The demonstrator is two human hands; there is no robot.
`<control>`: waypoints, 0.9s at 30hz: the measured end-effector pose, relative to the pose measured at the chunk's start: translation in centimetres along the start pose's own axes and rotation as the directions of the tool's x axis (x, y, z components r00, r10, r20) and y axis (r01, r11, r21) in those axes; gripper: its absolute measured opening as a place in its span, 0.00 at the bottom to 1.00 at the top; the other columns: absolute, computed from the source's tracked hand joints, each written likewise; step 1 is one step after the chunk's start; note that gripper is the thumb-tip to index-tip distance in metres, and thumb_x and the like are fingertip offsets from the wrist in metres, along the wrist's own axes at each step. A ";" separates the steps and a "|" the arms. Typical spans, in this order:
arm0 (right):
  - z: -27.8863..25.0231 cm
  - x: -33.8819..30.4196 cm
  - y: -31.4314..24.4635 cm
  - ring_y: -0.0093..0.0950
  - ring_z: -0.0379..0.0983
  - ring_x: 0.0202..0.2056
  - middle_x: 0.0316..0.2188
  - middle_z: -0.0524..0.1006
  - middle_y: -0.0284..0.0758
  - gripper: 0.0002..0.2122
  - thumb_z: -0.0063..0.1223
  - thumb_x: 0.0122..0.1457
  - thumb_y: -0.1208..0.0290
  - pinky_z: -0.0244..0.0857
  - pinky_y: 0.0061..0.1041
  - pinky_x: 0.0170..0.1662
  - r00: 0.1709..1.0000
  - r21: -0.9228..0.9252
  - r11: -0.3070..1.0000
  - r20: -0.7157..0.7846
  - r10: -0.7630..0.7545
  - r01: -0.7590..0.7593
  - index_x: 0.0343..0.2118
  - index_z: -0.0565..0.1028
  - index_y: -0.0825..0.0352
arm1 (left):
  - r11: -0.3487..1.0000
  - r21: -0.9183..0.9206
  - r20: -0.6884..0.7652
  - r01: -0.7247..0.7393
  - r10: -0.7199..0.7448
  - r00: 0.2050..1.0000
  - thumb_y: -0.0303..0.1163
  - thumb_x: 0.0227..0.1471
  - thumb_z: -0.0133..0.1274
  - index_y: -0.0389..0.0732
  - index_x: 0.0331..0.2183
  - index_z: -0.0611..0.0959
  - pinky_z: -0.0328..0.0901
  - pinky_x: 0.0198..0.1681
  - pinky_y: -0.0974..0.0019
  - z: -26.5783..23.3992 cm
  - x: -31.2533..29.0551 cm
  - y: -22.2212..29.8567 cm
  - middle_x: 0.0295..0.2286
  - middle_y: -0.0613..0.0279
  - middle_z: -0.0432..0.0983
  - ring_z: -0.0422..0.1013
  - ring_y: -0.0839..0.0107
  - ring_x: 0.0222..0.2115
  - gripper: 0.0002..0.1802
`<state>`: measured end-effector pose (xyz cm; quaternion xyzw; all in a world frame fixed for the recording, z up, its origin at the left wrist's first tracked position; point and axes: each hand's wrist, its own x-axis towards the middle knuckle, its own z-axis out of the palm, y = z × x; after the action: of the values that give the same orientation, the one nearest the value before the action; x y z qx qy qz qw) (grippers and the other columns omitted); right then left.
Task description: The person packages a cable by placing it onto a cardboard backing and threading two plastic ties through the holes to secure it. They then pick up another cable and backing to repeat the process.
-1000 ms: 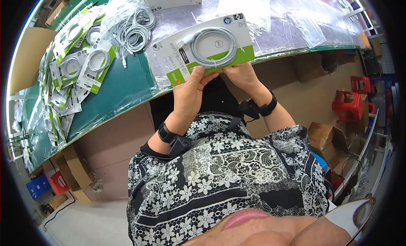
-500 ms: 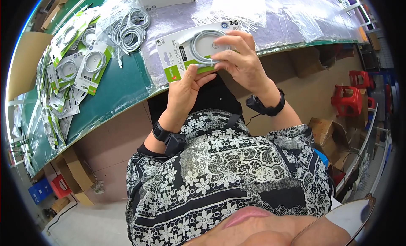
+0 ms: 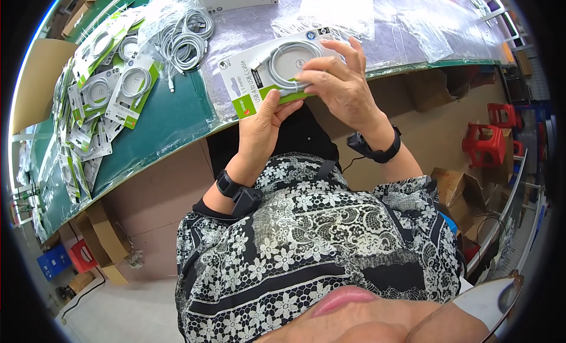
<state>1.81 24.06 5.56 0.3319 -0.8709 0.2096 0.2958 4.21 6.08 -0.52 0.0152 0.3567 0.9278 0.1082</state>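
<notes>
Pinched at its lower edge by a person's left hand [image 3: 259, 126], a white-and-green card [image 3: 240, 78] hovers by a table's [image 3: 171, 119] near edge as the half-curled right hand [image 3: 348, 92] covers its right end at the coiled grey cable [image 3: 272, 66], grip unclear.

packing workshop, long green workbench [image 3: 171, 122], heap of carded cables [image 3: 127, 101], cardboard boxes [image 3: 451, 190], red plastic stools [image 3: 483, 147]

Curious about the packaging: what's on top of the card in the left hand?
A coiled grey cable lies on the card. The right hand hides the card's lower right part, so anything there cannot be seen.
</notes>
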 end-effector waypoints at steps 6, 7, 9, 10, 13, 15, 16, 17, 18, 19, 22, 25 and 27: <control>0.3 -2.1 2.5 0.30 0.67 0.45 0.39 0.73 0.31 0.12 0.57 0.49 0.79 0.64 0.29 0.45 0.964 0.161 0.978 -0.207 0.168 -0.135 0.38 0.74 0.62 | 0.998 -0.001 -0.007 -0.059 0.059 0.998 0.28 0.57 0.45 0.34 0.48 0.67 0.72 0.43 0.59 0.9 -0.2 0.9 0.42 0.53 0.71 0.73 0.61 0.40 0.17; 1.0 -3.0 3.3 0.28 0.68 0.45 0.41 0.72 0.34 0.13 0.55 0.52 0.80 0.65 0.29 0.45 0.867 0.377 0.891 -0.320 0.381 -0.253 0.42 0.73 0.64 | 0.997 -0.001 -0.018 -0.082 0.082 0.996 0.27 0.57 0.45 0.34 0.48 0.67 0.72 0.43 0.59 1.2 -0.3 1.2 0.42 0.53 0.71 0.73 0.61 0.40 0.17; 2.3 -4.5 2.5 0.27 0.69 0.43 0.41 0.72 0.35 0.13 0.54 0.53 0.80 0.65 0.27 0.44 0.839 0.635 0.693 -0.125 0.529 -0.342 0.42 0.72 0.66 | 0.996 0.015 -0.020 -0.088 0.088 0.996 0.27 0.57 0.45 0.34 0.48 0.67 0.72 0.43 0.59 1.2 -0.5 1.7 0.42 0.54 0.72 0.73 0.61 0.40 0.17; 2.8 -4.9 1.6 0.26 0.69 0.42 0.40 0.72 0.37 0.12 0.52 0.54 0.81 0.66 0.26 0.43 0.789 0.804 0.415 0.105 0.605 -0.426 0.43 0.71 0.68 | 0.996 0.028 -0.018 -0.086 0.086 0.996 0.28 0.57 0.45 0.34 0.48 0.67 0.72 0.43 0.59 1.1 -0.5 1.8 0.42 0.54 0.72 0.73 0.62 0.40 0.17; 5.1 -3.6 -0.2 0.26 0.71 0.39 0.38 0.73 0.37 0.12 0.50 0.55 0.82 0.67 0.23 0.42 0.826 0.800 0.421 0.155 0.542 -0.427 0.43 0.70 0.71 | 0.996 0.060 -0.021 -0.065 0.066 0.998 0.28 0.57 0.45 0.34 0.48 0.67 0.72 0.42 0.59 1.3 -1.0 1.7 0.41 0.54 0.72 0.73 0.61 0.40 0.17; 6.0 -2.8 -0.4 0.27 0.72 0.38 0.37 0.74 0.36 0.12 0.50 0.54 0.83 0.67 0.22 0.41 0.911 0.637 0.704 -0.006 0.412 -0.314 0.43 0.70 0.71 | 0.995 0.088 -0.027 -0.046 0.049 0.998 0.28 0.58 0.44 0.34 0.49 0.67 0.73 0.41 0.60 1.4 -1.3 1.8 0.41 0.53 0.72 0.74 0.61 0.39 0.17; 6.0 -2.5 -0.4 0.27 0.71 0.39 0.37 0.74 0.36 0.13 0.50 0.54 0.83 0.67 0.22 0.41 0.924 0.646 0.711 -0.023 0.382 -0.277 0.43 0.69 0.72 | 0.995 0.091 -0.027 -0.045 0.048 0.998 0.28 0.58 0.44 0.34 0.49 0.67 0.73 0.41 0.60 1.5 -1.4 1.9 0.41 0.53 0.72 0.74 0.61 0.39 0.17; 6.0 -2.3 -0.4 0.27 0.71 0.39 0.37 0.74 0.36 0.13 0.51 0.53 0.83 0.67 0.23 0.42 0.935 0.654 0.717 -0.041 0.351 -0.240 0.43 0.69 0.72 | 0.989 0.128 -0.026 -0.069 0.073 0.997 0.28 0.58 0.44 0.33 0.49 0.66 0.73 0.40 0.60 1.6 -1.6 2.1 0.41 0.53 0.72 0.74 0.60 0.38 0.18; 6.0 -2.1 -0.4 0.27 0.71 0.39 0.37 0.74 0.36 0.14 0.51 0.53 0.83 0.67 0.24 0.43 0.946 0.661 0.722 -0.060 0.320 -0.203 0.43 0.69 0.72 | 0.982 0.165 -0.023 -0.094 0.099 0.995 0.28 0.58 0.44 0.33 0.49 0.66 0.73 0.40 0.60 1.7 -1.8 2.4 0.41 0.52 0.72 0.74 0.60 0.38 0.18; 5.9 -2.3 -0.3 0.27 0.71 0.39 0.37 0.74 0.36 0.14 0.51 0.53 0.83 0.67 0.24 0.43 0.946 0.662 0.722 -0.060 0.319 -0.202 0.43 0.69 0.72 | 0.973 0.199 -0.021 -0.120 0.126 0.992 0.29 0.58 0.44 0.33 0.49 0.66 0.73 0.39 0.61 1.8 -1.8 2.5 0.40 0.52 0.72 0.74 0.59 0.37 0.18; 5.6 -3.0 0.2 0.28 0.70 0.44 0.42 0.73 0.38 0.17 0.54 0.50 0.83 0.65 0.27 0.46 0.773 0.721 0.307 0.500 0.391 -0.621 0.45 0.68 0.72 | 0.969 0.220 -0.029 -0.112 0.121 0.992 0.29 0.58 0.45 0.32 0.49 0.66 0.74 0.38 0.61 1.7 -1.3 3.4 0.41 0.51 0.72 0.74 0.58 0.37 0.19; 6.2 -2.3 -0.1 0.28 0.70 0.44 0.43 0.72 0.38 0.18 0.55 0.49 0.83 0.65 0.27 0.46 0.897 0.750 0.520 0.225 0.379 -0.408 0.45 0.68 0.71 | 0.972 0.223 -0.029 -0.080 0.089 0.996 0.29 0.58 0.45 0.31 0.49 0.66 0.74 0.37 0.62 1.5 -1.2 3.4 0.41 0.50 0.72 0.75 0.56 0.37 0.19; 6.2 -2.1 -0.1 0.28 0.70 0.44 0.43 0.72 0.38 0.19 0.56 0.49 0.83 0.65 0.26 0.46 0.933 0.730 0.617 0.082 0.350 -0.295 0.46 0.68 0.70 | 0.978 0.204 -0.023 -0.030 0.035 0.999 0.30 0.58 0.45 0.31 0.49 0.66 0.74 0.37 0.62 1.4 -1.4 3.2 0.40 0.49 0.72 0.74 0.56 0.37 0.19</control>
<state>0.79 21.41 -0.35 0.2527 -0.7483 0.6004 0.1253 5.08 4.38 2.70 0.0195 0.4511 0.8881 0.0860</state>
